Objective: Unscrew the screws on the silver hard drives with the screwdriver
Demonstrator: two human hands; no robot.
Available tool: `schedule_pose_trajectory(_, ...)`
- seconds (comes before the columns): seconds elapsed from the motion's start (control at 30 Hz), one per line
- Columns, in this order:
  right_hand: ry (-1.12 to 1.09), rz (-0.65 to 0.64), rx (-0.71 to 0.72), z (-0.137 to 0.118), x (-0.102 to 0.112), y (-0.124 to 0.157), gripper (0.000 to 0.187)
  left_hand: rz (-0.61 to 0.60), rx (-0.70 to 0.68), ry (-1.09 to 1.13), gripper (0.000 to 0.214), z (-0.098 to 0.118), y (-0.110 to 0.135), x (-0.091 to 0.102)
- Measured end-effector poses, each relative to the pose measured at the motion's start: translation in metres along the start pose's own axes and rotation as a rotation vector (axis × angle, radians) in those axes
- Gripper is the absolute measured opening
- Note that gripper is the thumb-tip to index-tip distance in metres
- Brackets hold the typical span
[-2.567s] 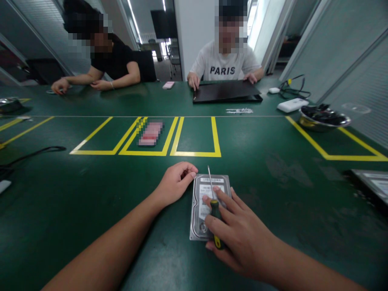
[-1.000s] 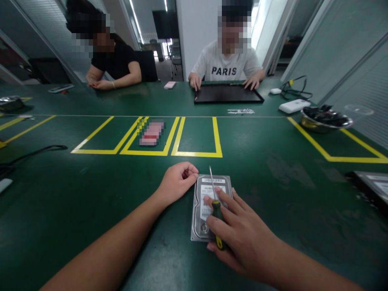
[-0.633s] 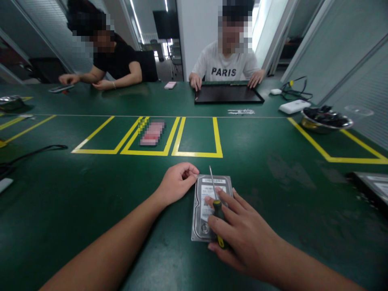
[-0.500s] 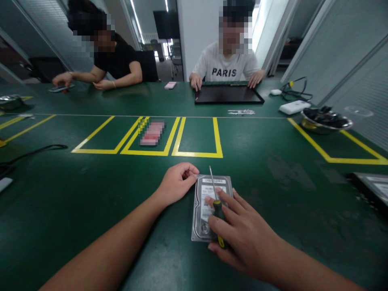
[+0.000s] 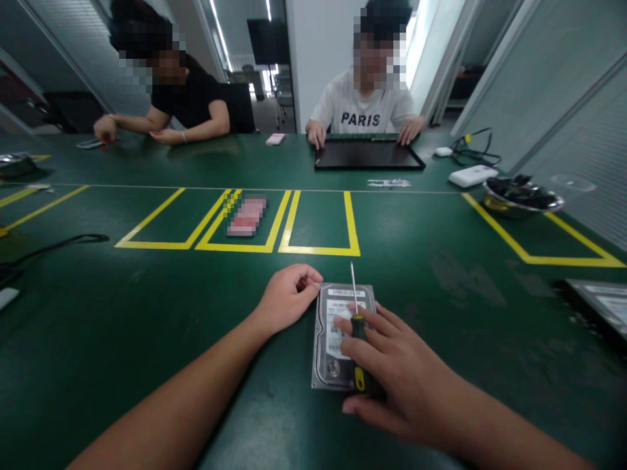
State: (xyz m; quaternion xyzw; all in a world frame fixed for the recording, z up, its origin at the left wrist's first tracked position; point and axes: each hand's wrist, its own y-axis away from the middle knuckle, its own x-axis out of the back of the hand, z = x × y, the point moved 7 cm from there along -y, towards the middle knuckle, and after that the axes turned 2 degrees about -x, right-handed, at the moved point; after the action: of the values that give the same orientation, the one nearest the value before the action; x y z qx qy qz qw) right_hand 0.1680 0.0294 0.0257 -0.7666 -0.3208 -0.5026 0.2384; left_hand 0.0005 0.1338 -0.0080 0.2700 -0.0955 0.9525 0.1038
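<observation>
A silver hard drive (image 5: pixel 323 352) with a white label lies flat on the green table in front of me. My left hand (image 5: pixel 292 294) has its fingers curled, with thumb and fingertips pinching at the drive's far left corner. Over the drive's right side, my right hand (image 5: pixel 392 365) holds a screwdriver (image 5: pixel 359 326) with a black and yellow handle among its fingers. The metal shaft points away from me, past the far edge of the drive. My right fingers hide part of the label and the drive's right edge.
Yellow tape (image 5: pixel 318 250) marks boxes on the table; a pixelated pink item (image 5: pixel 247 217) lies in one. A metal bowl (image 5: pixel 522 199) of dark parts stands right, beyond another drive-like unit (image 5: pixel 600 307). Across the table, one person touches a black panel (image 5: pixel 369 155); another sits left.
The screwdriver has swung in my right hand, its tip moving right and its handle turning more of its yellow mark upward. My right thumb has shifted slightly right. My left hand stays at the corner.
</observation>
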Motion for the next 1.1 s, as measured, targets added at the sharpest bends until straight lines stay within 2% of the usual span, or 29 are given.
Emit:
schedule_pose_trajectory(0.13,-0.005,-0.016,0.003,0.001,0.003,-0.002,0.052,0.001,-0.008,-0.021,0.011,0.001,0.000,0.000)
schedule_pose_trajectory(0.5,0.012,-0.026,-0.020,-0.004,0.002,-0.003,0.042,0.006,-0.014,-0.048,0.011,0.003,0.002,0.002)
schedule_pose_trajectory(0.73,0.015,-0.019,-0.003,-0.003,0.005,-0.002,0.048,0.012,-0.024,-0.049,0.011,0.004,0.001,0.002)
schedule_pose_trajectory(0.87,-0.061,0.049,0.023,0.000,0.019,-0.004,0.057,0.012,-0.035,-0.045,0.012,0.003,0.001,0.001)
schedule_pose_trajectory(1.03,-0.170,0.223,-0.102,0.013,0.050,-0.008,0.027,0.014,-0.037,-0.047,0.012,0.001,0.002,0.000)
schedule_pose_trajectory(1.1,-0.251,0.275,-0.153,0.016,0.065,-0.009,0.023,0.017,-0.035,-0.057,0.012,0.002,0.002,0.001)
